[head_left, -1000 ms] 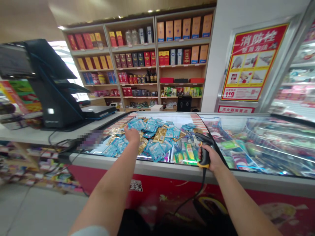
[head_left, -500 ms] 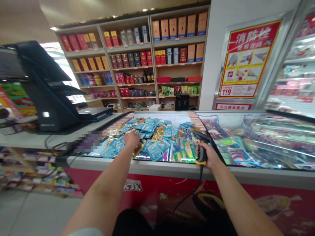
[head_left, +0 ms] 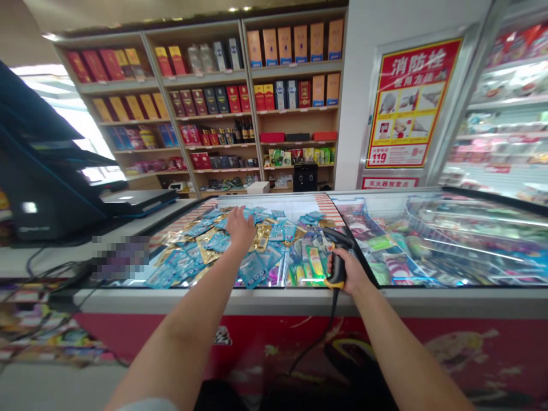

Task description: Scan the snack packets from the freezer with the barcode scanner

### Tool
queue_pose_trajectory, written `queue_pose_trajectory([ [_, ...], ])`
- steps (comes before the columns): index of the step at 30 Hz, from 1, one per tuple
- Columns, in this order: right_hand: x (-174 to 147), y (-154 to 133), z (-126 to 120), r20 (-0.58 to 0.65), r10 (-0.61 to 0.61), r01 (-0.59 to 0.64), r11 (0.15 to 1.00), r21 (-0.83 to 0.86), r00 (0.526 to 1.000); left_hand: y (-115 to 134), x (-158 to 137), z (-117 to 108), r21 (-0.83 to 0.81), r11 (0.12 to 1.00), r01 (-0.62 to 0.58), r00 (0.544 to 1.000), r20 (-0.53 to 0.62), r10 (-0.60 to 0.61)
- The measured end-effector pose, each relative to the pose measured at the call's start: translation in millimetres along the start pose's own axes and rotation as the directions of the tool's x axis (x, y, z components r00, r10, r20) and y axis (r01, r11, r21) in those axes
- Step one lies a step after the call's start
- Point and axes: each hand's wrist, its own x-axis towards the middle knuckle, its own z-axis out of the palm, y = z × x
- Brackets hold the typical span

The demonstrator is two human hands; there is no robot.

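My left hand (head_left: 240, 226) is over the pile of blue and gold packets, its fingers spread and nothing held in them. Blue packets (head_left: 252, 269) and gold packets (head_left: 262, 237) lie heaped on the glass top of the chest freezer (head_left: 274, 297). Whether the fingertips touch the packets, I cannot tell. My right hand (head_left: 351, 268) is wrapped round the handle of a black and yellow barcode scanner (head_left: 338, 260), whose head points left over the glass. The scanner's cable (head_left: 319, 339) hangs down the freezer's front.
At left a black checkout terminal (head_left: 47, 165) stands on a counter (head_left: 85, 234), with cables near its base. A second freezer section (head_left: 428, 245) holds packaged goods at right. Shelves of boxes (head_left: 209, 103) line the back wall, beside a red fire-hydrant poster (head_left: 415, 103).
My left hand has moved farther over the pile, and its fingers have spread. The view has shifted to the right. My right hand keeps its grip on the barcode scanner.
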Motion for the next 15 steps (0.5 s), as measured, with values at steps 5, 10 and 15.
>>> queue_pose_trajectory([
  [5,2,-1,-1,-0.040,0.003,-0.002,0.999,0.035,0.999,72,-9,41,-0.046,0.964,-0.264,0.900,0.347,0.263],
  [10,6,2,-3,-0.041,-0.001,0.002,1.000,0.029,0.999,115,-20,82,-0.127,0.987,-0.103,0.830,0.536,0.155],
  [15,5,3,0,-0.032,-0.003,0.004,0.999,0.033,1.000,128,-11,112,-0.128,0.982,0.137,0.839,0.542,-0.046],
])
